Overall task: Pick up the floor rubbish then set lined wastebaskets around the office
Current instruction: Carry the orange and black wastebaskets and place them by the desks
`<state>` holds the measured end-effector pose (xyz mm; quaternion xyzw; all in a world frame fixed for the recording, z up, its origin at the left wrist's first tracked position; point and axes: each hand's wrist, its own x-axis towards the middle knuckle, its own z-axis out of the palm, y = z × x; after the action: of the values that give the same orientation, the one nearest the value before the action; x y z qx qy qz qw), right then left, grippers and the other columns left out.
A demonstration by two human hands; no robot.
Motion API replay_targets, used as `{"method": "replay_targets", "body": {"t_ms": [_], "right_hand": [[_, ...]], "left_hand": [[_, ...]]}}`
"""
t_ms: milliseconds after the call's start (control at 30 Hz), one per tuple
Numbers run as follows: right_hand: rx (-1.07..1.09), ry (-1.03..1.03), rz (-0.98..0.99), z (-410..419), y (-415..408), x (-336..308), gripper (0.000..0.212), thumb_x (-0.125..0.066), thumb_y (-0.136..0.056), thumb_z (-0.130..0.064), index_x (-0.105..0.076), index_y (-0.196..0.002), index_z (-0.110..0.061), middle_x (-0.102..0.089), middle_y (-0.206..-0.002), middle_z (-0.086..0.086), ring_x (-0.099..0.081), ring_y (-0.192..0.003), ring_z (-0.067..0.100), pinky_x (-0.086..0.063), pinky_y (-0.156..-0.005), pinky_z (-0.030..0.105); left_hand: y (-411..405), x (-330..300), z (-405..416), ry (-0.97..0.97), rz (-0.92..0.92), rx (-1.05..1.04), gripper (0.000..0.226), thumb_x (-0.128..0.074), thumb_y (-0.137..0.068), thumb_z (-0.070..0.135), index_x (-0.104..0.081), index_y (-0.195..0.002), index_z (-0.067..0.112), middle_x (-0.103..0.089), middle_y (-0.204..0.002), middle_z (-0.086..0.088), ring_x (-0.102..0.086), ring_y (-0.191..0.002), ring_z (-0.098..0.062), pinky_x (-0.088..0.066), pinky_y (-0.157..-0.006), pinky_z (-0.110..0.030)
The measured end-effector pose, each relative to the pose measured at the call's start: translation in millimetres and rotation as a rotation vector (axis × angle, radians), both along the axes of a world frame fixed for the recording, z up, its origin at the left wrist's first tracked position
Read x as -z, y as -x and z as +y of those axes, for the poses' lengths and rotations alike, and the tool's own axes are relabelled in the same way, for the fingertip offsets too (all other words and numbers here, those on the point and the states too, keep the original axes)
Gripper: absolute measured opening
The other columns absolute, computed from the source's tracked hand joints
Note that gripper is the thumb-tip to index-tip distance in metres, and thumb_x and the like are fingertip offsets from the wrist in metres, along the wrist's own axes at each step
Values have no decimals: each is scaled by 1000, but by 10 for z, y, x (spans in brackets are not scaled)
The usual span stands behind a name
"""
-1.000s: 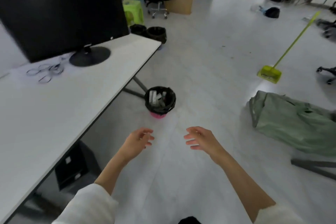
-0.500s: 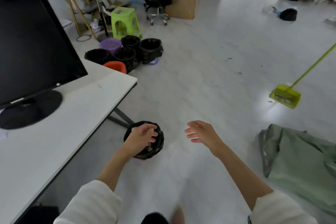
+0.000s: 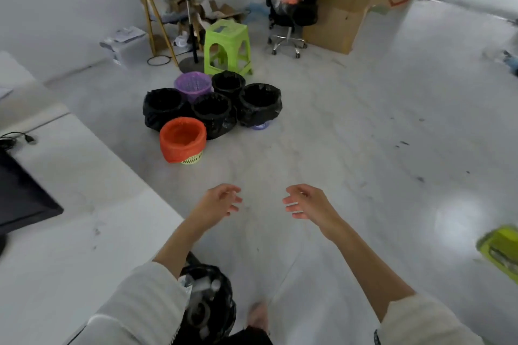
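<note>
**Empty-handed, heading for the stack of lined baskets**

Both my hands are out in front of me over bare floor, holding nothing. My left hand (image 3: 221, 203) has its fingers loosely curled and a little apart; my right hand (image 3: 305, 202) is the same, fingers spread and slightly bent, palm turned inward. Neither touches anything.

Near my feet, just beside the white desk (image 3: 84, 204) on my left, stands a black-lined wastebasket (image 3: 208, 302) with rubbish in it, partly hidden by my left sleeve. I judge that one is already placed.

Farther ahead and to the left, the remaining wastebaskets sit bunched together, touching: an orange-lined basket (image 3: 182, 138) nearest me, four black-lined baskets (image 3: 213, 112) behind it, and an unlined purple basket (image 3: 192, 86) at the back, just in front of a green stool (image 3: 227, 45).

So I reckon I am between placements, going for the next basket. The next move calls for walking up to the cluster, bending, and gripping one lined basket by its rim without dragging the liner loose. The orange one is the easiest reach, being at the near edge.

A green dustpan (image 3: 501, 246) lies at the far right edge.
</note>
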<state>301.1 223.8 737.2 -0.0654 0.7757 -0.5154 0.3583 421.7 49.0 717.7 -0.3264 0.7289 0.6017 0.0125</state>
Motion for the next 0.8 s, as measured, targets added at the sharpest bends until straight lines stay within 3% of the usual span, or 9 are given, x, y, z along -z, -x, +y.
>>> {"method": "replay_targets", "body": {"t_ms": [200, 400, 533, 667, 800], "right_hand": [[-78, -20, -3, -686, 1541, 42, 17, -52, -94, -25, -62, -102, -15, -69, -88, 3, -65, -79, 20, -54, -82, 35], [-168, -43, -70, -1639, 3027, 377, 14, -52, -94, -21, -60, -101, -12, -68, -87, 6, -63, -73, 20, -53, -74, 32], [-229, -59, -86, -2372, 3890, 539, 16, -52, -95, -22, -58, -104, -10, -68, -87, 7, -63, -72, 19, -52, -70, 29], [-396, -137, -110, -3121, 4469, 629, 17, -49, -96, -22, -56, -107, -10, -67, -93, 9, -63, -78, 22, -52, -70, 28], [-487, -165, -144, -3799, 4767, 805, 16, -48, -97, -19, -56, -106, -8, -66, -93, 13, -60, -71, 21, -49, -63, 26]], "left_hand": [[1332, 121, -641, -38, -96, -72, 18, -36, -100, 14, -54, -105, 16, -63, -88, 5, -61, -76, -12, -47, -71, -22], [2487, 409, -1392, -102, -168, -289, 19, -37, -99, 12, -54, -107, 12, -63, -96, -4, -60, -75, -15, -46, -68, -22], [3163, 543, -1850, -196, -178, -468, 17, -37, -99, 12, -53, -105, 10, -61, -84, 0, -57, -70, -16, -44, -64, -22], [3547, 674, -2304, -255, -190, -633, 16, -39, -99, 12, -55, -100, 13, -62, -83, 0, -56, -69, -17, -42, -63, -23], [3692, 836, -2733, -240, -207, -736, 17, -38, -99, 10, -54, -95, 14, -60, -82, -2, -55, -66, -15, -39, -58, -21]]}}
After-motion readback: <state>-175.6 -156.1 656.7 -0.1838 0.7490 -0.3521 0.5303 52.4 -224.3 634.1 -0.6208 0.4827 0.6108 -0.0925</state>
